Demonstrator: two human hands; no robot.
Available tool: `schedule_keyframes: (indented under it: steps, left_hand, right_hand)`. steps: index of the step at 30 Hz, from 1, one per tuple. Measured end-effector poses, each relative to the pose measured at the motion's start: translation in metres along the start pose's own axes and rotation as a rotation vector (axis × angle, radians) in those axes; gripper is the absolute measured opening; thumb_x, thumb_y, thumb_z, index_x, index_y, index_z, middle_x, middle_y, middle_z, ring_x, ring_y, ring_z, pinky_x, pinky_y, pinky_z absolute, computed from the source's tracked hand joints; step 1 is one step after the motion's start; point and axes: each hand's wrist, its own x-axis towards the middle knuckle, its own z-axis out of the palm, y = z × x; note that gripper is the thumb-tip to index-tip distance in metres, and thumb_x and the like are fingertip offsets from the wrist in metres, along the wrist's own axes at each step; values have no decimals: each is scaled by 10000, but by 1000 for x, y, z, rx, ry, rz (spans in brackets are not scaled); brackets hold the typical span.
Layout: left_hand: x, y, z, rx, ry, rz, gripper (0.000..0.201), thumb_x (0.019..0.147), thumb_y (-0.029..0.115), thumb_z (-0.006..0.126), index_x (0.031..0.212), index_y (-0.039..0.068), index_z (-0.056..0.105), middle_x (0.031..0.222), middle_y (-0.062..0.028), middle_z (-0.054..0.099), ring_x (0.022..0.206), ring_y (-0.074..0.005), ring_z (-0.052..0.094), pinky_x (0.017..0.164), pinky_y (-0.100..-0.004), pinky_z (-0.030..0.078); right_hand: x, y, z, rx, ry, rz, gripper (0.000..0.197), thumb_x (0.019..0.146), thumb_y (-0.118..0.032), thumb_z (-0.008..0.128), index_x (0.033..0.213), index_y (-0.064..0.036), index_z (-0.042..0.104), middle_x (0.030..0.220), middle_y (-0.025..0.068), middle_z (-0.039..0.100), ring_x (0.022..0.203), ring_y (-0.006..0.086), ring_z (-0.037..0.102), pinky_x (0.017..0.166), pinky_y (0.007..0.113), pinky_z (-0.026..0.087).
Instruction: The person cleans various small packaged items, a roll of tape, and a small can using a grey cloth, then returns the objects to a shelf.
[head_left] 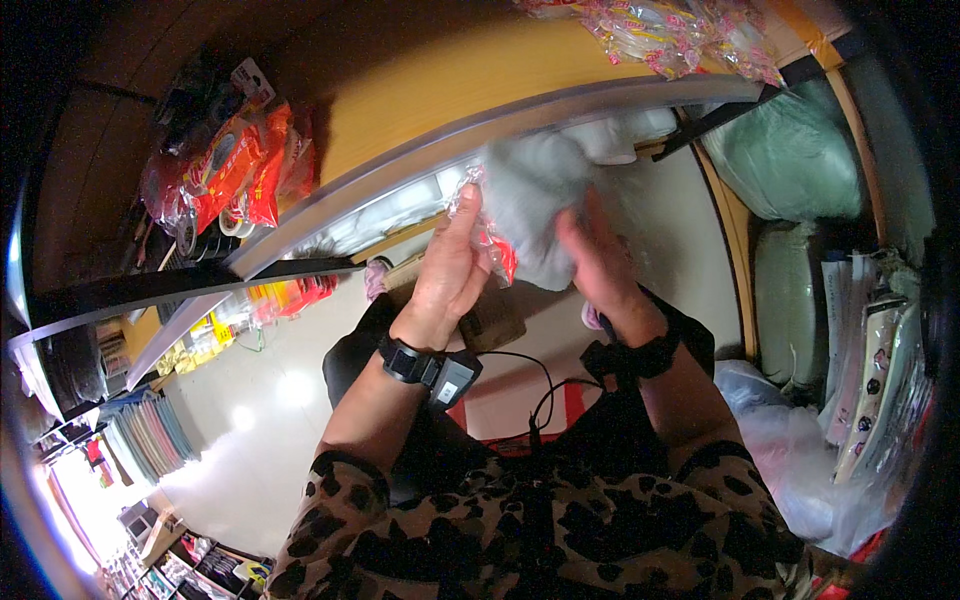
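A pale, soft, puffy bundle [540, 190] is held up between my two hands, just in front of a shelf edge. It is blurred, and I cannot make out its exact kind. Clear crinkled plastic with a red patch [500, 257] shows along its left side. My left hand [452, 265] is closed on that side, thumb up against the plastic. On the bundle's right side, my right hand [603, 265] grips it with thumb and fingers, a little smeared by motion. Both wrists wear black straps, the left one with a small dark box [455, 380].
Above is a wooden shelf [420, 95] with a pale lip, bearing red-packed tape rolls [235, 170] and clear pink-printed packets [680, 35]. More white packs [400, 205] lie on the shelf below. Large plastic-wrapped bundles [790, 150] stand at right. A black cable [545, 400] hangs by my lap.
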Motion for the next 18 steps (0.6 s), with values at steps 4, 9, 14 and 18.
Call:
schedule_keyframes:
  steps: [4,9,14,18]
  left_hand:
    - [-3,0,2,62,-95,-33,325,888,268,457,1129,51,457,1058,-76,546,948,-162,538,786,-295,472]
    - [-11,0,16,-56,-142,-292,398,869,344,474,1142,55,454,1059,-85,549,909,-179,555,753,-290,478]
    - [-1,9,-5,-111,-130,-334,378,871,321,480,1155,74,449,1053,-88,551,792,-185,582,642,-243,518]
    - [-6,6,5,-8,-35,-196,379,884,300,456,1187,77,413,1066,-95,542,818,-212,585,641,-243,521]
  right_hand:
    - [4,-4,7,-274,185,-143,503,778,-165,594,1206,-12,377,1142,126,497,1034,230,487,910,326,356]
    - [18,11,-21,-47,239,-22,404,831,-108,537,1202,-31,396,1111,67,511,1009,150,484,873,289,379]
    - [14,6,-24,326,225,36,417,809,-188,561,1176,-41,427,1109,60,517,993,174,489,892,314,367]
    - [8,-6,-37,146,82,-32,497,783,-205,579,1216,-47,394,1129,62,505,1041,183,466,920,319,344]
